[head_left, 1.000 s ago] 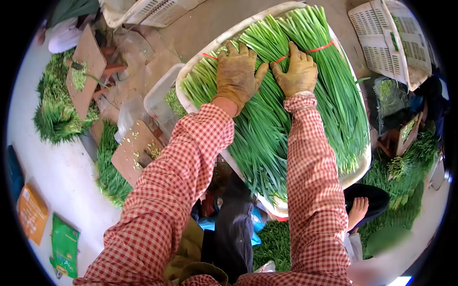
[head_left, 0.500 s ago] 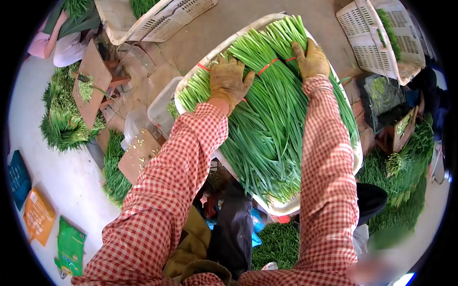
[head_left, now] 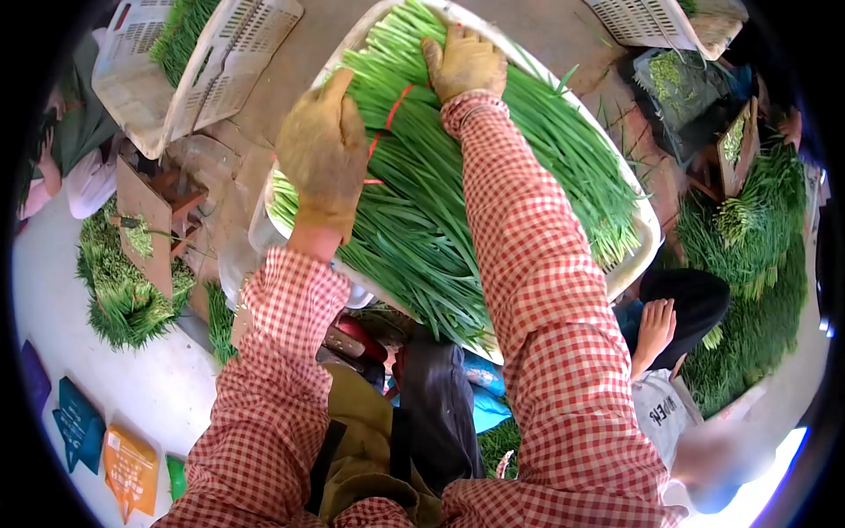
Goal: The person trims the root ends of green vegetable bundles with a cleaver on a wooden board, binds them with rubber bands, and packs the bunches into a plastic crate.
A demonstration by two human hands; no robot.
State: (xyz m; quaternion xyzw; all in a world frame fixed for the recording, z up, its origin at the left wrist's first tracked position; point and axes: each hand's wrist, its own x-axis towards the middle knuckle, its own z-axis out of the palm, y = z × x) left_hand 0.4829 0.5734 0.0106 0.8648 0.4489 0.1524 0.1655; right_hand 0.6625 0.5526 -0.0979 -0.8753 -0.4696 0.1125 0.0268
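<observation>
A white plastic basket (head_left: 650, 238) in front of me is piled with green garlic chives (head_left: 422, 211) in bundles, pale stem ends mostly at the far side. A red band (head_left: 393, 114) ties one bundle. My right hand (head_left: 465, 63), in a stained glove, lies on the chives near the basket's far rim with fingers spread. My left hand (head_left: 324, 154), gloved too, is at the basket's left side beside the stem ends. One of its fingers stretches forward; the others are partly hidden. It appears to hold nothing.
White crates (head_left: 198, 79) with chives stand far left and far right. Loose chives (head_left: 132, 273) lie beside a small wooden board (head_left: 145, 220) on the left. More chives (head_left: 748, 264) are heaped on the right, near a co-worker's hand (head_left: 656, 330). Coloured bags (head_left: 130, 466) lie lower left.
The view has shifted right. My left hand has come off the chives to the basket's left side. My right hand still rests on the chives, and the basket appears turned.
</observation>
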